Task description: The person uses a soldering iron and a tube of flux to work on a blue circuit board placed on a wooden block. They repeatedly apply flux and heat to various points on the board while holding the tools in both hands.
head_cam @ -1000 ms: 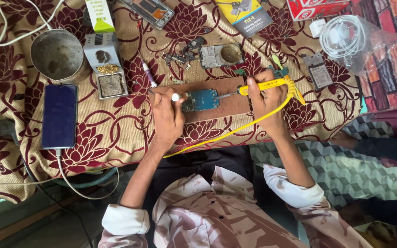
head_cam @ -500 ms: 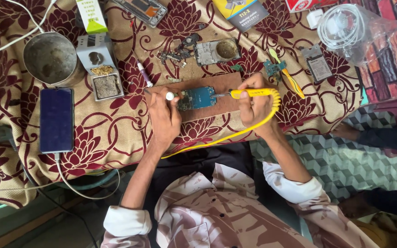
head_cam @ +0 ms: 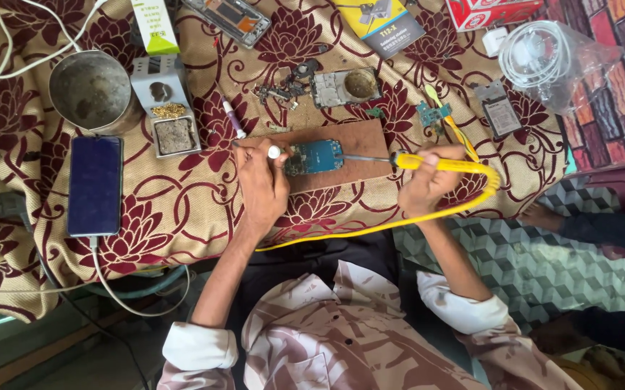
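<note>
A blue circuit board (head_cam: 314,157) lies on a brown wooden block (head_cam: 359,144) on the patterned cloth. My right hand (head_cam: 428,182) grips a yellow soldering iron (head_cam: 439,163), its metal tip pointing left at the board's right edge. Its yellow cord loops back under my arm. My left hand (head_cam: 260,184) rests at the board's left edge and pinches a small white-tipped thing (head_cam: 274,152), too small to identify.
A dark phone (head_cam: 95,185) on a cable lies at left beside a metal cup (head_cam: 90,88) and a soldering stand (head_cam: 166,108). Loose phone parts (head_cam: 341,87), small boxes and a bagged white cable (head_cam: 540,58) sit behind. Another person's foot (head_cam: 543,215) is at right.
The soldering iron has shifted right, its tip drawn back from over the board towards its right edge. My left hand stays at the board's left edge.
</note>
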Motion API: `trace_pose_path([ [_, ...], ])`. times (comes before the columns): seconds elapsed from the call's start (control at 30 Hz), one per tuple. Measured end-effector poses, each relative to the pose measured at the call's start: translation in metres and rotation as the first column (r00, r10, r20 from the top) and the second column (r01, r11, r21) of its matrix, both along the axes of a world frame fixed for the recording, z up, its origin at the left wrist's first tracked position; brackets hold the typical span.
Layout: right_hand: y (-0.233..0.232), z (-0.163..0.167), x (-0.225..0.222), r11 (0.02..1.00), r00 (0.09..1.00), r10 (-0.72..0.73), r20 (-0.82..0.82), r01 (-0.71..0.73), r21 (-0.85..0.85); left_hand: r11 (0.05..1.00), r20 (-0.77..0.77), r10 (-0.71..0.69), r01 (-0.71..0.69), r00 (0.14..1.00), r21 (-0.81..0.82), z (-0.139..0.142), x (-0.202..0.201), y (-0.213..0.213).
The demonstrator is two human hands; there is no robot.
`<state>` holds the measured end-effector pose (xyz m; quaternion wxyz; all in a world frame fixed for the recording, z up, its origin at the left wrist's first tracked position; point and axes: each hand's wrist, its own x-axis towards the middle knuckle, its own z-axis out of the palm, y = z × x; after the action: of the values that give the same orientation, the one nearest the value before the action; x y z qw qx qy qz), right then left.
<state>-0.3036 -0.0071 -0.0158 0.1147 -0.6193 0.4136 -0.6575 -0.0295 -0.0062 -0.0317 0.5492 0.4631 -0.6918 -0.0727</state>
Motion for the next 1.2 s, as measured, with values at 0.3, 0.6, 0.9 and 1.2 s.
trace_pose_path([
  [0.3,-0.014,-0.051,-0.024,0.968,0.678,-0.034,0.734,-0.161,0.194,1.0,0.015,0.006,-0.006,1.0,0.03,-0.007,0.0,-0.003],
  [0.6,-0.006,-0.072,-0.013,0.951,0.65,0.022,0.76,-0.249,0.186,1.0,0.023,0.023,-0.023,0.999,-0.004,-0.009,0.0,-0.005],
  [0.9,-0.01,-0.076,-0.016,0.95,0.661,0.024,0.75,-0.249,0.189,0.999,0.026,0.025,-0.024,0.999,-0.028,-0.006,0.0,-0.007],
  [1.2,-0.006,-0.073,-0.015,0.95,0.721,0.064,0.69,-0.256,0.18,1.0,0.037,0.02,-0.02,0.999,0.004,-0.005,-0.001,-0.005],
])
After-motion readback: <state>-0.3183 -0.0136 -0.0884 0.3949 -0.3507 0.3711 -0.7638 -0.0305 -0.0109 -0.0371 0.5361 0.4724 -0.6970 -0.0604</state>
